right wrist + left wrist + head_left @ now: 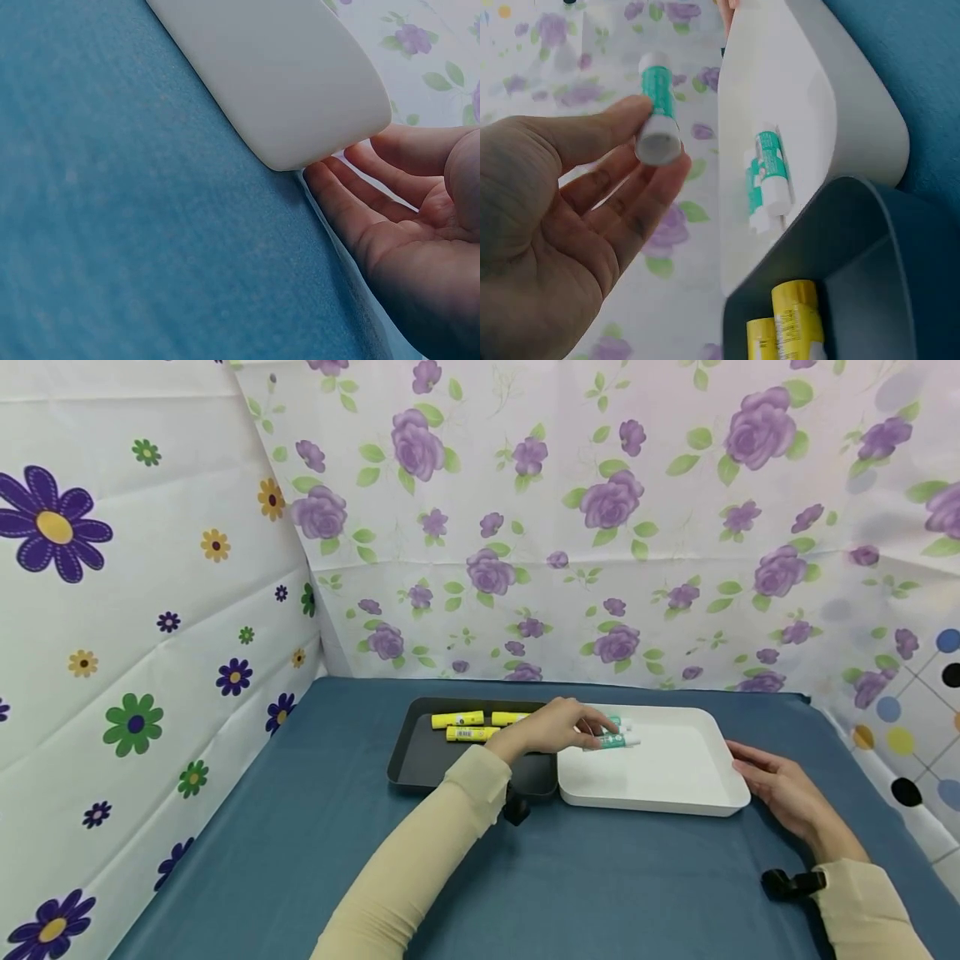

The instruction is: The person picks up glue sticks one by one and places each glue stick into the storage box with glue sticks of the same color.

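Observation:
My left hand (558, 727) reaches over the white tray (660, 785), and its thumb and fingers pinch a green-and-white glue stick (658, 94). In the left wrist view, two more green glue sticks (770, 161) lie side by side in that tray, close to the dark tray. At the white tray's right end is my right hand (783, 789), its fairly straight fingers and thumb touching the outside of the end wall. The right wrist view shows the fingertips (319, 171) right against the tray's lower edge.
A dark grey tray (412, 768) stands against the left side of the white one. Several yellow glue sticks (457, 719) lie in it, partly hidden behind the left hand. Both trays stand on a blue cloth (600, 877), with a flowered curtain (555, 560) behind.

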### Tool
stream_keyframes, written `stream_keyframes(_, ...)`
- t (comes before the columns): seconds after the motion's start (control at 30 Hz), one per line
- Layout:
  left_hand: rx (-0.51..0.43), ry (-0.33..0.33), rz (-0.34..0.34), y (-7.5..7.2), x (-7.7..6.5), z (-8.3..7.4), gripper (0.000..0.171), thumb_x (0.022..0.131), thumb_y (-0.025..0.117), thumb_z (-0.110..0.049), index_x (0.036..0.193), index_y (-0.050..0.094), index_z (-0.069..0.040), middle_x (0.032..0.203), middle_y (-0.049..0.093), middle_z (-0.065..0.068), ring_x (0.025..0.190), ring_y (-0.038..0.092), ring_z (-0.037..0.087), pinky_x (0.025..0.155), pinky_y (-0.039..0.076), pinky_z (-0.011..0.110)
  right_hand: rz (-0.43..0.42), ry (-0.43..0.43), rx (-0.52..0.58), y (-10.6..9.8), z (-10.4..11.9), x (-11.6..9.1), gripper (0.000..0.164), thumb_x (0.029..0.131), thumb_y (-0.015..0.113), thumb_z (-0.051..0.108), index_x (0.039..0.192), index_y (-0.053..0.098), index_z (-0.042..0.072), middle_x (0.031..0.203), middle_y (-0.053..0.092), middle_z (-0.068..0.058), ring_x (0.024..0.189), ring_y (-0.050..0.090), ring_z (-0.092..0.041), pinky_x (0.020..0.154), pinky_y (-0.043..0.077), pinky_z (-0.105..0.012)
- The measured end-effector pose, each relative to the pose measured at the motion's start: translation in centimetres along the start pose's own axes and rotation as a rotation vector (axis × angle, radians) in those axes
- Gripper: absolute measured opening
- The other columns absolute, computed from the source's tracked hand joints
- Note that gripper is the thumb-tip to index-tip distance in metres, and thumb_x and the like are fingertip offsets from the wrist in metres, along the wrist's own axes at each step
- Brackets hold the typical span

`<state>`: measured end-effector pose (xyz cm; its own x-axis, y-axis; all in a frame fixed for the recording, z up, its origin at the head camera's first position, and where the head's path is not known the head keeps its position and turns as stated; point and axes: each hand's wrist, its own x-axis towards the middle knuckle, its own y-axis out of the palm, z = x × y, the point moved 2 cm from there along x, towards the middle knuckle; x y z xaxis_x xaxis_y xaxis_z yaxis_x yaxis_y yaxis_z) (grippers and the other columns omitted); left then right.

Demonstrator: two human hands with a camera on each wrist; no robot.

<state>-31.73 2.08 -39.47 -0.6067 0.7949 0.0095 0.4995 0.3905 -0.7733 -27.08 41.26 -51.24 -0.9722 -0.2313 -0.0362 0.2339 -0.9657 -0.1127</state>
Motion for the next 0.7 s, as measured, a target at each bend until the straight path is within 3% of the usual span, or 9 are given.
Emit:
stream_keyframes(0.3,-0.028,-0.067,0.011,-0.4,2.2,1.4,0.032,0.103,0.067,-0.013,0.135,0.072,-0.017,0.114,0.073,0.001,0.103,0.067,0.010,0.083,0.055,0.020,-0.001,0.010,-0.016,0.0,-0.1,0.0,0.073,0.110,0.056,0.022,0.163,0.015,-0.008,0.135,0.050,0.025,0.116,0.055,0.015,0.091,0.052,-0.013)
stream_keyframes(0.7,0.025,-0.084,0.072,0.1,5.2,0.2,0.030,0.103,0.069,-0.013,0.132,0.074,-0.016,0.113,0.072,-0.001,0.104,0.064,0.009,0.082,0.052,0.017,0.004,0.006,0.014,-0.1,0.0,0.1,0.072,0.110,0.056,0.019,0.163,0.014,-0.008,0.131,0.051,0.027,0.116,0.057,0.013,0.091,0.052,-0.014)
